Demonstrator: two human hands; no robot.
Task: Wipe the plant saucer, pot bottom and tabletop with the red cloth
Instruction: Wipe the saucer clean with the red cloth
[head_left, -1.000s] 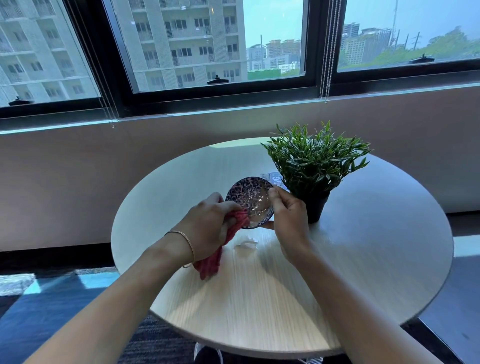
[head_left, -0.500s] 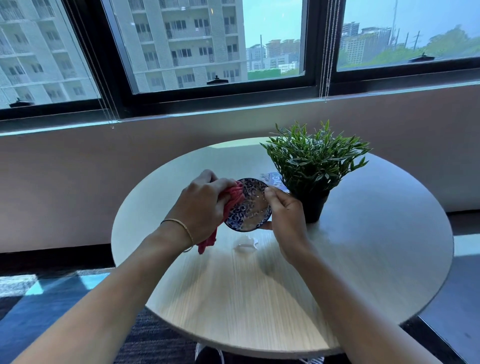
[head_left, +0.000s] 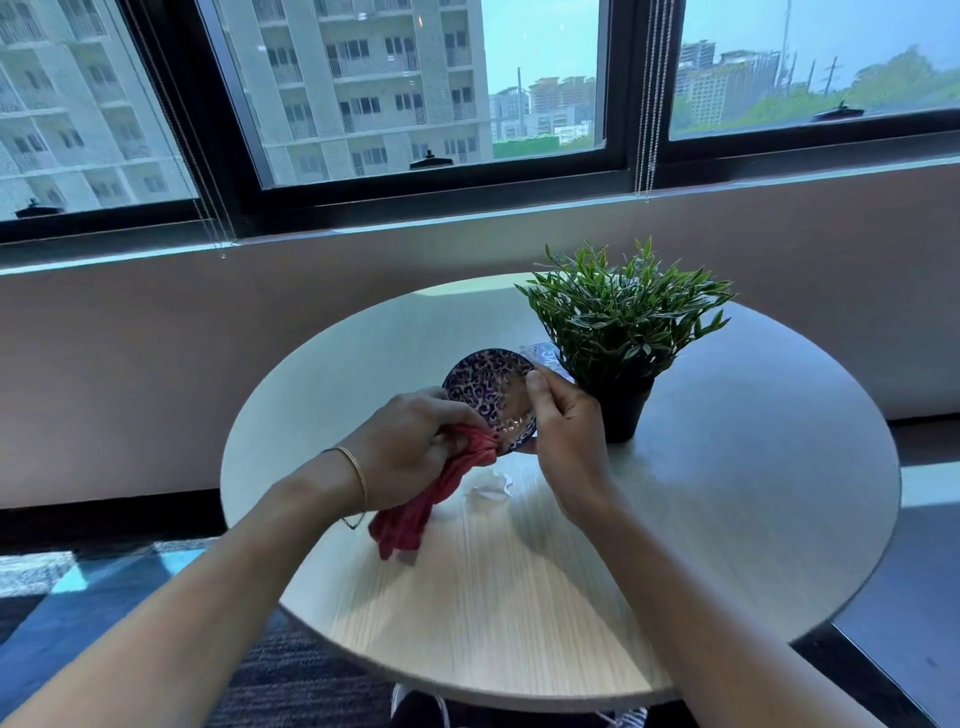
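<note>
My right hand (head_left: 566, 431) holds the blue-patterned plant saucer (head_left: 485, 389) tilted up above the round table (head_left: 727, 519), gripping its right rim. My left hand (head_left: 410, 447) is closed on the red cloth (head_left: 431, 493), pressing it against the saucer's lower left edge; the rest of the cloth hangs down towards the tabletop. The green plant in its black pot (head_left: 623, 410) stands on the table just right of the saucer.
A small crumpled white scrap (head_left: 491, 486) lies on the table below the saucer. A printed paper (head_left: 543, 356) lies behind the saucer, beside the pot. The wall and window run behind the table; carpeted floor lies to the left.
My left hand with the cloth has slid from the saucer's upper left down to its lower left edge. The saucer has tipped slightly; my right hand stays on its rim.
</note>
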